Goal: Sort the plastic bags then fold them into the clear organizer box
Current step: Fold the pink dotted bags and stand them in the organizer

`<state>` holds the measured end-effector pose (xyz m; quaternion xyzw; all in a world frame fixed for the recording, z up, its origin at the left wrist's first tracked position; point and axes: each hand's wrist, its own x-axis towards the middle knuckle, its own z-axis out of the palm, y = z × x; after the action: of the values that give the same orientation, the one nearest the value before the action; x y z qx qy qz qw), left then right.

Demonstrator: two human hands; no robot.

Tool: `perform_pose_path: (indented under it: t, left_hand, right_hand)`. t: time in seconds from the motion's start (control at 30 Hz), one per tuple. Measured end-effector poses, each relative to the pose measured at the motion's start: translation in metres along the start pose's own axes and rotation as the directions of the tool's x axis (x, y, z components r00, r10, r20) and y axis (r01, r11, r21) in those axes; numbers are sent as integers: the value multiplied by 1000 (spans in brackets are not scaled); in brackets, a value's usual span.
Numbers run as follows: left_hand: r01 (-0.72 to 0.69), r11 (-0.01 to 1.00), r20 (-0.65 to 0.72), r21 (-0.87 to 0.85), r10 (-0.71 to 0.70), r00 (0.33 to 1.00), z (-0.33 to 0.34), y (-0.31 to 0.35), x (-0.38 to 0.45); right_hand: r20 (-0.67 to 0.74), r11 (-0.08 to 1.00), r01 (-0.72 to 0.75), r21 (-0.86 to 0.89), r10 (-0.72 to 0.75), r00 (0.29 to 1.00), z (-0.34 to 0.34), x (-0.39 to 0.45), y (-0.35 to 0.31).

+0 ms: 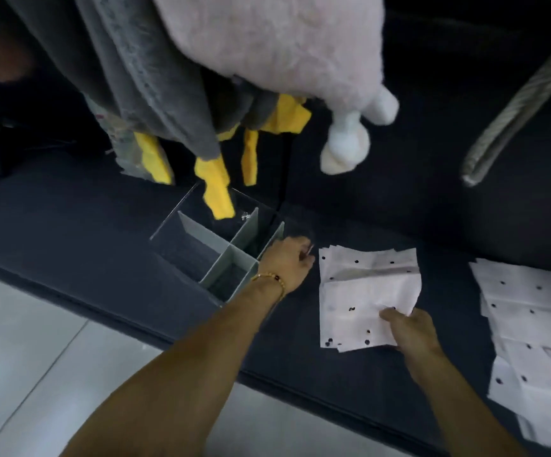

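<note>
Dark sofa (pixel 69 225): left grip (pixel 287 258) clasps organizer box (pixel 221 245); right grip (pixel 409 328) pinches dotted bags (pixel 366 291).

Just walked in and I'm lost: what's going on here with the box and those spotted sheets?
A person is packing bags. Their left hand grips the rim of the clear organizer box with grey dividers, whose compartments look empty. Their right hand holds the near stack of white black-dotted plastic bags on the dark cushion. A second dotted pile lies further right.
</note>
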<state>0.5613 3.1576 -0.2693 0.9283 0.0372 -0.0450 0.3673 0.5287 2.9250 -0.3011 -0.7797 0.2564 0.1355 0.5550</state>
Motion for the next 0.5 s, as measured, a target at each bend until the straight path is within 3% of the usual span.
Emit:
perform_pose_path:
  t: [0.2,0.3,0.4,0.5]
  left_hand:
    - [25,995,71,-95,-19,997,34,44,54]
    - [-67,994,-41,-91,64,997,39,46,36]
    - [-213,972,-263,101,233,936,47,28,-10]
    - [-272,904,-240,330,359,902,56,-2,-44]
  right_hand:
    - [-59,999,-34,-34,32,998,-41,21,26]
    - [-118,996,-81,26,83,989,-44,21,32]
    - [-146,986,-91,143,112,983,-37,14,39]
    - [-145,975,-57,213,89,985,-29,9,42]
